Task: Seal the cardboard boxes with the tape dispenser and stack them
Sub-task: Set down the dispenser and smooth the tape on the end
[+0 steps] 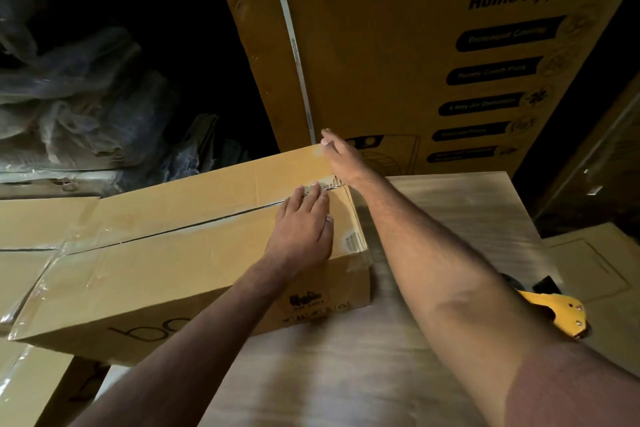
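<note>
A long brown cardboard box [166,263] lies across the middle of the view, its two top flaps meeting in a dark seam. My left hand [304,222] presses flat on the top near the right end, fingers straight over the seam and a strip of clear tape. My right hand [341,152] reaches over the far right corner of the box and touches its far edge, fingers extended. A yellow tape dispenser [557,312] lies on the wooden surface at the right, partly hidden behind my right forearm.
The box rests on a wood-grain table [346,374]. A tall printed appliance carton [433,45] stands upright behind. More taped cardboard boxes [31,229] lie at the left, another flat carton [606,274] at the right. Crumpled plastic wrap [69,107] fills the dark left background.
</note>
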`<state>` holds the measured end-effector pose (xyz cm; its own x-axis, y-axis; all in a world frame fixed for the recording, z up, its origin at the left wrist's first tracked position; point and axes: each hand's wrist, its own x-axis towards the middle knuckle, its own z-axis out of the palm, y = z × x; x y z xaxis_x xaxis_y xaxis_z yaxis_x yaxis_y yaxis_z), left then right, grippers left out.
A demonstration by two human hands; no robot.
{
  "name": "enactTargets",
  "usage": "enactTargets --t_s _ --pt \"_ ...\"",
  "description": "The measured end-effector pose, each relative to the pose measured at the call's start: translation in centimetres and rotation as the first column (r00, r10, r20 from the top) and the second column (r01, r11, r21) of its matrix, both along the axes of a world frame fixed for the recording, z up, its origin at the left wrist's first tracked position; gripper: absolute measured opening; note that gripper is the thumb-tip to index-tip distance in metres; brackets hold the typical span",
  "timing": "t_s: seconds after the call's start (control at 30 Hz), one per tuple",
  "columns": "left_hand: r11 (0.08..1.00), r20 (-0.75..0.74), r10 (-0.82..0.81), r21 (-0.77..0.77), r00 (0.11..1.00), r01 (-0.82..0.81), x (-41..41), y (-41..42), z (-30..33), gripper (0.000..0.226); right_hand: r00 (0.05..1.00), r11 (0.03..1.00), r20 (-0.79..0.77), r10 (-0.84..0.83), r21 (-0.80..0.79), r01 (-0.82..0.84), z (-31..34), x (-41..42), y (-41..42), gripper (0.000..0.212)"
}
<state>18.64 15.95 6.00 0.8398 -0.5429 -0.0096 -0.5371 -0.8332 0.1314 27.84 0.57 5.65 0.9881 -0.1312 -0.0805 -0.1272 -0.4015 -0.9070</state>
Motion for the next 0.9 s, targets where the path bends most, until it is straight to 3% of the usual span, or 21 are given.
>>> enactTargets --t_s 0.2,0.47,0.53,0.6,0.73,0.9 --pt "0.999 -0.002 0.018 -0.03 1.0 -0.018 -0.3 -0.3 -0.2 0.057 1.0 1.0 0.013 -0.027 -0.002 0.027 -2.4 -3.2 0.5 0.062" --pt "0.995 -0.001 0.089 -0.039 0.996 -0.089 -1.1 -1.0 0.4 0.056 0.999 0.943 0.04 -0.018 0.334 0.004 -4.0 -14.7 2.1 0.061" --pt "0.993 0.004 0.111 -0.05 0.994 -0.111 -1.5 -1.3 0.6 0.056 0.997 0.965 0.069 -0.028 0.26 0.009 -4.8 -18.1 2.4 0.058" --pt "0.988 0.037 0.151 -0.046 0.988 -0.15 -2.1 -1.5 0.5 0.054 0.992 0.995 0.118 -0.043 0.091 0.032 -5.9 -20.5 2.4 0.056" --pt "0.907 0.149 0.403 -0.196 0.903 -0.372 -5.7 -2.6 -0.1 0.045 0.964 0.984 0.251 -0.086 -0.131 0.122 -7.2 -22.5 1.1 0.041" --pt "0.88 -0.001 0.455 -0.153 0.89 -0.45 -10.3 -4.4 -1.2 0.088 0.943 0.904 0.327 -0.068 -0.38 0.197 -6.1 -24.2 1.1 0.025"
